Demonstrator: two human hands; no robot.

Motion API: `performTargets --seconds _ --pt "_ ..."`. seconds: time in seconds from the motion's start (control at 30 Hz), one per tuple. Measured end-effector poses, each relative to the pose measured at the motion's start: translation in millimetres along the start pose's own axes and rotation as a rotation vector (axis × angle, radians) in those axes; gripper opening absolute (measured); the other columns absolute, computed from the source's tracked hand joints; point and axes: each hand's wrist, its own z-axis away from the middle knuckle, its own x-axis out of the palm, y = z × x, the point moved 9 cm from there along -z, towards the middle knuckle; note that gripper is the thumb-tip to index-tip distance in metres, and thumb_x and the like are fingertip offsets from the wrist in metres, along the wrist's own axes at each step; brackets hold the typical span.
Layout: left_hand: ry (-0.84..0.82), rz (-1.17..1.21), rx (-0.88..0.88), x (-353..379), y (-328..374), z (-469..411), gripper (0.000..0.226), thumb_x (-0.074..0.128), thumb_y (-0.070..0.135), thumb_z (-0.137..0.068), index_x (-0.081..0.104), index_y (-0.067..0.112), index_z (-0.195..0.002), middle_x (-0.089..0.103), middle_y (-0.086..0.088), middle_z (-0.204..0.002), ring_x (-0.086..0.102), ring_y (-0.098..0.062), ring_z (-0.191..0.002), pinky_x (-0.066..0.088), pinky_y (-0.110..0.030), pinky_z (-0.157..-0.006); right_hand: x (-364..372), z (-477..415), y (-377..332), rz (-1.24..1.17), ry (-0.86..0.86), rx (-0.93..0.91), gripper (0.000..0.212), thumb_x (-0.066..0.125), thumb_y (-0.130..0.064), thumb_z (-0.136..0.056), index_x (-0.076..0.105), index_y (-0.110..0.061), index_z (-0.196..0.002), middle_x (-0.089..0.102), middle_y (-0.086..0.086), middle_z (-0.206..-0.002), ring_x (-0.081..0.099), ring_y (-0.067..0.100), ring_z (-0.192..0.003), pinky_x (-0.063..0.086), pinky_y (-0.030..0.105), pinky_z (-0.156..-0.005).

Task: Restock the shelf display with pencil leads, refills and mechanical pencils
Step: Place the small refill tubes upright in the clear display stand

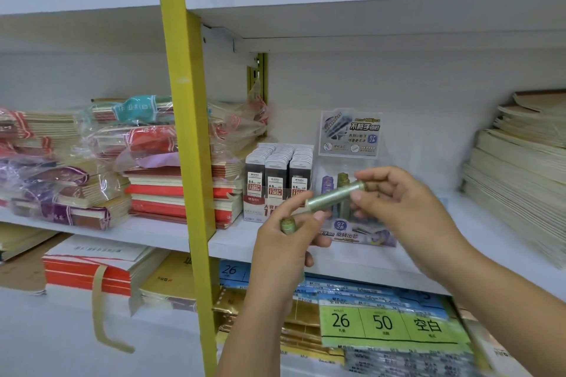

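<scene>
Lead tube (333, 196) held at both ends before the display stand (349, 135)

Green and slightly tilted, the lead tube hangs in the air just in front of the white shelf (239, 242), its right end the higher; the right hand (398, 205) has its grip pinched on that higher end with thumb and fingertips; the left hand (288, 242) has its grip on the lower left end between thumb and forefinger; the left hand's curled fingers also clasp a second green tube (288, 224), whose cap pokes out of the top of the fist.

Behind the hands the clear display stand sits on the shelf, its printed card marked 0.7 2B; a purple tube (327, 185) and another green one (343, 179) stand upright in it, partly hidden by the hands; just left of the stand is a box of black lead cases (278, 171) in three rows, marked 0.5; further left, past the yellow upright (186, 131), lie stacks of plastic-wrapped notebooks (147, 138); at the far right rests a tall stack of pale exercise books (514, 177); on the shelf below, near the wrists, lie packs with a green label (382, 323) reading 26 and 50.
</scene>
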Motion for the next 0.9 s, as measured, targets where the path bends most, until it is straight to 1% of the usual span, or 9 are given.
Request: performTargets --seconds 0.1,0.27,0.4,0.47,0.53,0.6,0.67,0.8,0.9 --pt "-0.061 -0.034 -0.001 5.9 -3.7 -2.2 0.028 0.067 0.028 -0.094 0.061 0.046 -0.114 0.077 0.003 -0.096 0.056 -0.004 -0.055 0.045 -0.017 -0.05 -23.2 -24.2 -26.2 0.078 0.105 -0.131 0.025 0.068 -0.008 -0.085 0.066 -0.031 -0.094 0.072 -0.005 -0.087 0.068 0.009 -0.076 0.053 0.017 -0.065" --pt "-0.117 -0.047 -0.042 7.5 -14.6 -9.3 0.022 0.066 0.038 -0.087 0.065 0.052 -0.103 0.067 0.014 -0.078 0.051 -0.004 -0.061 0.043 -0.029 -0.066 -26.5 -79.5 -52.4 0.56 0.086 -0.283 0.022 0.068 -0.011 -0.088 0.066 -0.028 -0.102 0.066 -0.008 -0.087 0.058 -0.006 -0.071 0.042 0.003 -0.067" --pt "-0.149 0.022 -0.048 4.9 -22.1 -16.9 0.04 0.058 0.019 -0.076 0.07 0.044 -0.104 0.064 0.015 -0.09 0.054 -0.006 -0.072 0.043 -0.03 -0.073 -13.1 -108.7 -32.2 0.817 -0.032 -0.237 0.024 0.066 -0.011 -0.089 0.066 -0.02 -0.111 0.066 0.003 -0.1 0.06 0.016 -0.089 0.044 0.021 -0.08" --pt "-0.14 0.014 -0.063 0.9 -25.5 -19.1 0.041 0.057 0.02 -0.077 0.07 0.045 -0.106 0.063 0.018 -0.09 0.055 -0.009 -0.08 0.044 -0.029 -0.078 -5.0 -117.0 -22.6 0.877 -0.093 -0.21 0.025 0.066 -0.01 -0.088 0.065 -0.018 -0.112 0.065 0.005 -0.101 0.059 0.021 -0.094 0.046 0.028 -0.085" --pt "-0.119 -0.041 -0.072 -3.8 -27.2 -19.7 0.038 0.059 0.026 -0.083 0.067 0.051 -0.11 0.063 0.02 -0.097 0.059 -0.009 -0.089 0.045 -0.03 -0.084 2.2 -123.1 -11.4 0.906 -0.154 -0.162 0.029 0.066 -0.009 -0.088 0.06 -0.017 -0.115 0.062 0.005 -0.1 0.058 0.021 -0.093 0.046 0.03 -0.085" --pt "-0.109 -0.092 -0.051 -7.2 -26.0 -19.2 0.034 0.061 0.029 -0.093 0.064 0.055 -0.113 0.06 0.01 -0.11 0.064 -0.011 -0.101 0.048 -0.035 -0.095 8.7 -126.8 1.6 0.913 -0.219 -0.095 0.029 0.066 -0.007 -0.088 0.057 -0.016 -0.114 0.06 0.006 -0.1 0.058 0.021 -0.093 0.047 0.031 -0.085" --pt "-0.081 -0.088 -0.015 -11.9 -23.4 -19.7 0.033 0.064 0.026 -0.095 0.065 0.053 -0.113 0.062 0.004 -0.109 0.065 -0.017 -0.11 0.046 -0.042 -0.105 12.4 -127.9 12.9 0.895 -0.27 -0.038 0.024 0.066 -0.005 -0.087 0.055 -0.015 -0.106 0.06 0.009 -0.1 0.061 0.024 -0.092 0.049 0.027 -0.077" --pt "-0.043 -0.028 0.017 -15.0 -19.1 -21.2 0.032 0.074 0.02 -0.087 0.072 0.045 -0.107 0.069 0.017 -0.089 0.067 -0.017 -0.11 0.05 -0.035 -0.101 9.3 -131.3 20.2 0.863 -0.284 -0.004 0.019 0.064 -0.003 -0.089 0.055 -0.013 -0.102 0.061 0.012 -0.101 0.063 0.016 -0.076 0.045 0.02 -0.061" --pt "-0.023 -0.006 0.035 -13.8 -16.4 -21.9 0.032 0.076 0.015 -0.085 0.075 0.042 -0.101 0.073 0.017 -0.092 0.069 -0.007 -0.103 0.054 -0.026 -0.089 8.8 -131.1 20.6 0.868 -0.29 -0.019 0.017 0.062 -0.001 -0.09 0.054 -0.012 -0.101 0.062 0.011 -0.101 0.065 0.015 -0.074 0.05 0.025 -0.064"
